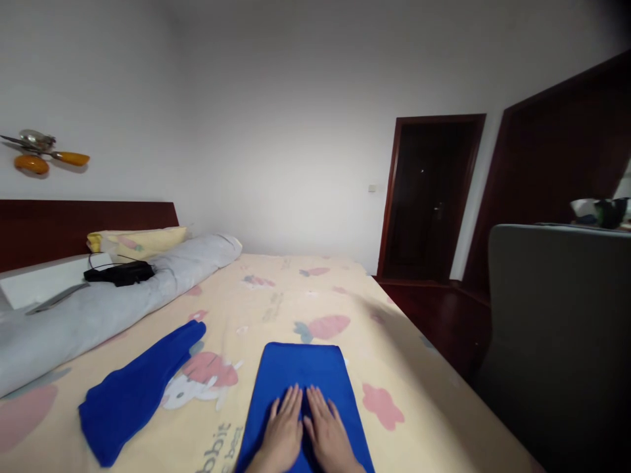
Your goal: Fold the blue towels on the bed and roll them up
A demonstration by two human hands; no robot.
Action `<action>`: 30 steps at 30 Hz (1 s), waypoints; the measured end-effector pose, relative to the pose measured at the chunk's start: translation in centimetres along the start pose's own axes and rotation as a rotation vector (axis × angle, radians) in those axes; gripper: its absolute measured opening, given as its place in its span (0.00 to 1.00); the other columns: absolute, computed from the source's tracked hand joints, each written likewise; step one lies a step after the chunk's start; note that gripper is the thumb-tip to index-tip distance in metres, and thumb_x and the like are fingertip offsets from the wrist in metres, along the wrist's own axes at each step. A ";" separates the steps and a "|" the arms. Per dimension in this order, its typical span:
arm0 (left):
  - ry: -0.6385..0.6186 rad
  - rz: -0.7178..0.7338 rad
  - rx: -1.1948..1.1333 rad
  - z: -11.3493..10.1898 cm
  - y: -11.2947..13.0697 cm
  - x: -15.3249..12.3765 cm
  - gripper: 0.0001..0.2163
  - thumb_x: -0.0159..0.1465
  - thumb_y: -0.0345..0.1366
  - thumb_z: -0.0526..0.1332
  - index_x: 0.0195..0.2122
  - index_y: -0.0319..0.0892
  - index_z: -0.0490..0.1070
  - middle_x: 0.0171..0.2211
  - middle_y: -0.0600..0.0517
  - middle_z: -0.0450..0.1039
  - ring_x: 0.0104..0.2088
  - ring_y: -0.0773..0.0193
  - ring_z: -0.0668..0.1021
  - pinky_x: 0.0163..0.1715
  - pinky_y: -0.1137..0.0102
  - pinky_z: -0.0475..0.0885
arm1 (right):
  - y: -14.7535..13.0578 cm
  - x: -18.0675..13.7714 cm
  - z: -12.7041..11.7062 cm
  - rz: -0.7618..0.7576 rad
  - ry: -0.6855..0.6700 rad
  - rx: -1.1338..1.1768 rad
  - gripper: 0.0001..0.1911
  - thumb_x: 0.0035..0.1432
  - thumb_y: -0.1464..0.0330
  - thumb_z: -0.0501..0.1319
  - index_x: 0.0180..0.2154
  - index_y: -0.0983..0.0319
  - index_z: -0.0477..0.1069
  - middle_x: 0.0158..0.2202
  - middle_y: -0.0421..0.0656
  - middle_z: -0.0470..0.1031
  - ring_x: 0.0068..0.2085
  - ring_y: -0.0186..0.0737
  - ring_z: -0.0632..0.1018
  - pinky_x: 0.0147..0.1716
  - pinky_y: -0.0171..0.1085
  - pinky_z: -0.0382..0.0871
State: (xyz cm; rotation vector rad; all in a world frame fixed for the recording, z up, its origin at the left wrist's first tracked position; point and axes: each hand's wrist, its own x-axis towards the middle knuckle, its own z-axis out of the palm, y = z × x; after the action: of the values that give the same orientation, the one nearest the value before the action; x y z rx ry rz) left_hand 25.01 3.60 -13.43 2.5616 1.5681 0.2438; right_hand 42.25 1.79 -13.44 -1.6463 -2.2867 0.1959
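Observation:
A blue cloth (302,364) lies flat in a neat rectangle on the bed, its near end cut off by the bottom of the view. My left hand (284,427) rests palm down on it, fingers stretched forward. Close beside it, my right hand (326,427) is also laid flat on the cloth with its fingers extended. Neither hand grips anything. To the left, a second blue cloth (140,387) lies loosely bunched and slanted across the sheet, apart from both hands.
The bed sheet (266,309) is printed with carrots and rabbits. A grey rolled quilt (197,263) runs along the left, with a black item (121,272) on it and a yellow pillow (142,242) behind. At right stand a dark chair back (547,315) and a brown door (428,203).

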 end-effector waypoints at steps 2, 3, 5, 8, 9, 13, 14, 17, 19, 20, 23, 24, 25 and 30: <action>-0.034 0.038 -0.030 0.7 1.3 -1.8 0.28 0.67 0.34 0.44 0.69 0.45 0.41 0.69 0.53 0.39 0.69 0.58 0.49 0.65 0.52 0.50 | -1.0 -2.0 0.4 -0.051 -0.050 0.032 0.33 0.68 0.52 0.36 0.67 0.60 0.46 0.68 0.42 0.44 0.68 0.46 0.51 0.65 0.51 0.50; -0.023 0.022 -0.032 0.7 1.4 -2.6 0.27 0.69 0.37 0.43 0.69 0.46 0.42 0.69 0.53 0.39 0.69 0.57 0.49 0.65 0.51 0.50 | -1.0 -2.9 0.3 -0.044 -0.063 0.026 0.33 0.68 0.50 0.36 0.67 0.60 0.46 0.68 0.42 0.43 0.68 0.47 0.50 0.65 0.52 0.50; 0.018 -0.040 -0.019 0.2 0.5 -4.4 0.26 0.71 0.45 0.41 0.69 0.47 0.42 0.69 0.53 0.38 0.69 0.56 0.49 0.65 0.49 0.49 | -0.2 -4.5 -0.4 0.004 -0.058 -0.010 0.36 0.66 0.47 0.37 0.67 0.59 0.46 0.68 0.41 0.41 0.68 0.48 0.49 0.66 0.54 0.47; 0.042 -0.121 0.020 -0.8 -2.4 -7.1 0.27 0.71 0.50 0.39 0.69 0.49 0.42 0.69 0.54 0.39 0.69 0.56 0.50 0.65 0.49 0.49 | 1.8 -6.4 -1.8 0.087 -0.038 -0.056 0.38 0.65 0.44 0.37 0.67 0.57 0.44 0.68 0.39 0.40 0.69 0.47 0.47 0.66 0.54 0.45; 0.046 -0.142 0.038 -1.1 -3.5 -8.1 0.27 0.71 0.51 0.39 0.69 0.50 0.42 0.69 0.54 0.39 0.69 0.56 0.50 0.65 0.48 0.48 | 2.5 -6.9 -2.1 0.110 -0.036 -0.067 0.38 0.65 0.44 0.37 0.67 0.57 0.44 0.68 0.39 0.39 0.69 0.46 0.47 0.66 0.54 0.45; 0.084 -0.192 0.126 -1.6 -6.6 -11.5 0.25 0.71 0.47 0.44 0.68 0.53 0.46 0.68 0.53 0.43 0.68 0.52 0.53 0.62 0.44 0.51 | 4.6 -9.0 -2.4 0.161 0.008 -0.119 0.38 0.64 0.44 0.39 0.67 0.58 0.45 0.68 0.42 0.42 0.68 0.49 0.49 0.65 0.58 0.47; 0.121 -0.177 0.163 -1.6 -7.1 -12.2 0.24 0.70 0.44 0.46 0.68 0.55 0.46 0.68 0.53 0.44 0.67 0.51 0.55 0.61 0.43 0.53 | 4.9 -9.5 -2.4 0.153 0.043 -0.141 0.38 0.65 0.44 0.40 0.67 0.58 0.47 0.68 0.43 0.43 0.68 0.51 0.51 0.64 0.59 0.49; 0.262 0.061 0.293 -1.9 -7.9 -13.9 0.28 0.67 0.34 0.51 0.68 0.58 0.49 0.68 0.53 0.48 0.65 0.54 0.60 0.59 0.51 0.62 | 5.6 -11.0 -2.6 0.001 0.167 -0.199 0.32 0.66 0.50 0.45 0.66 0.56 0.53 0.67 0.47 0.50 0.66 0.53 0.58 0.59 0.56 0.60; 0.321 0.306 0.341 -2.3 -8.2 -14.7 0.28 0.65 0.31 0.55 0.66 0.57 0.55 0.66 0.54 0.55 0.62 0.59 0.66 0.56 0.62 0.66 | 5.8 -11.9 -3.0 -0.182 0.197 -0.193 0.27 0.66 0.54 0.50 0.63 0.52 0.60 0.65 0.47 0.58 0.62 0.50 0.65 0.55 0.50 0.65; 0.336 0.404 0.349 -2.5 -8.4 -14.9 0.26 0.65 0.31 0.56 0.64 0.55 0.59 0.63 0.55 0.61 0.60 0.62 0.68 0.54 0.66 0.67 | 5.9 -12.3 -3.3 -0.265 0.198 -0.176 0.24 0.66 0.56 0.52 0.61 0.51 0.64 0.62 0.47 0.63 0.59 0.48 0.69 0.53 0.46 0.66; 0.352 0.510 0.324 -3.2 -8.5 -15.3 0.20 0.65 0.29 0.56 0.57 0.51 0.67 0.54 0.56 0.73 0.53 0.66 0.75 0.52 0.71 0.68 | 5.8 -13.3 -4.1 -0.387 0.223 -0.126 0.17 0.65 0.61 0.55 0.54 0.53 0.71 0.52 0.46 0.74 0.50 0.41 0.76 0.51 0.39 0.66; 0.339 0.504 0.304 -3.5 -8.4 -15.3 0.19 0.65 0.28 0.55 0.56 0.50 0.68 0.52 0.56 0.74 0.51 0.66 0.75 0.52 0.71 0.68 | 5.7 -13.5 -4.3 -0.393 0.241 -0.120 0.16 0.65 0.63 0.55 0.52 0.54 0.72 0.50 0.46 0.76 0.49 0.41 0.77 0.51 0.39 0.65; 0.319 0.487 0.278 -3.8 -8.3 -15.3 0.20 0.65 0.27 0.54 0.56 0.49 0.67 0.51 0.55 0.75 0.51 0.65 0.76 0.52 0.70 0.68 | 5.5 -13.6 -4.6 -0.388 0.255 -0.119 0.16 0.65 0.64 0.55 0.52 0.54 0.73 0.48 0.46 0.77 0.49 0.41 0.77 0.51 0.39 0.65; 0.250 0.284 0.153 -4.2 -6.8 -14.8 0.24 0.57 0.19 0.50 0.51 0.47 0.70 0.47 0.53 0.75 0.47 0.63 0.75 0.49 0.66 0.68 | 4.3 -13.8 -5.3 -0.297 0.230 -0.143 0.15 0.66 0.66 0.52 0.49 0.58 0.73 0.49 0.46 0.76 0.49 0.42 0.77 0.53 0.42 0.63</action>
State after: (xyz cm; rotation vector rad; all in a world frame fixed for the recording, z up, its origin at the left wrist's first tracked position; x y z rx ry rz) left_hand 11.57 -6.41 -11.64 2.9719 1.3327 0.5095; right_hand 51.81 -10.19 -12.10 -1.2891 -2.3713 -0.2182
